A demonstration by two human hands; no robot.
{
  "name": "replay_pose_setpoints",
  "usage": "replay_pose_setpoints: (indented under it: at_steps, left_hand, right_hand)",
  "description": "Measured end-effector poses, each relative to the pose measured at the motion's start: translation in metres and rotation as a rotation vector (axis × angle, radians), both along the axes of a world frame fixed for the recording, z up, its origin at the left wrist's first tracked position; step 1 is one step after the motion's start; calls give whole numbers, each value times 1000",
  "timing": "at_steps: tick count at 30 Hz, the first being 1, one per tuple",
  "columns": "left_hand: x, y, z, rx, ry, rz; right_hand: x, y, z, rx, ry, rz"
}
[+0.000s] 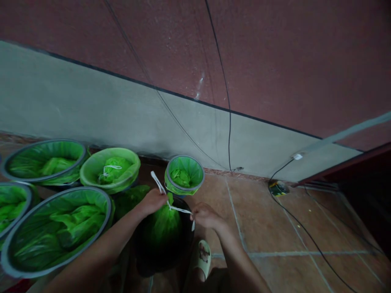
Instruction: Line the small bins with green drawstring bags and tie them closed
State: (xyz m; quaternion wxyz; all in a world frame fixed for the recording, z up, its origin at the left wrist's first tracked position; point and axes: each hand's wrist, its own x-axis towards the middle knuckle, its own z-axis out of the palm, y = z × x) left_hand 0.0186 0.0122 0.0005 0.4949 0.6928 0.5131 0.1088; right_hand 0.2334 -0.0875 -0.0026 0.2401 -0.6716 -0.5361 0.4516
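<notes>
At the lower centre of the frame, our left hand (154,201) and right hand (205,215) each pinch the white drawstring (180,210). It stretches left to right between them, just above the bunched green bag (165,230) in the black bin (146,256), equally near both hands.

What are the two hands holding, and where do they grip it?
The white drawstrings of a green bag: left hand at the gathered neck, right hand on a strand's end.
</notes>
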Motion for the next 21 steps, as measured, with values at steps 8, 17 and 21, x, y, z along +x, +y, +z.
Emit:
replay_pose_setpoints:
  at_steps: [8, 17, 21]
  left_hand:
    - [17, -18, 13, -392, -462, 121]
    - [17, -17, 1, -245, -444, -235]
    - [19, -20, 0, -110, -384, -257]
  right_hand:
    - [-17, 11, 34, 60, 373, 49]
    - [-31, 16, 31, 152, 489, -77]
    - [-36, 16, 26, 101, 732, -283]
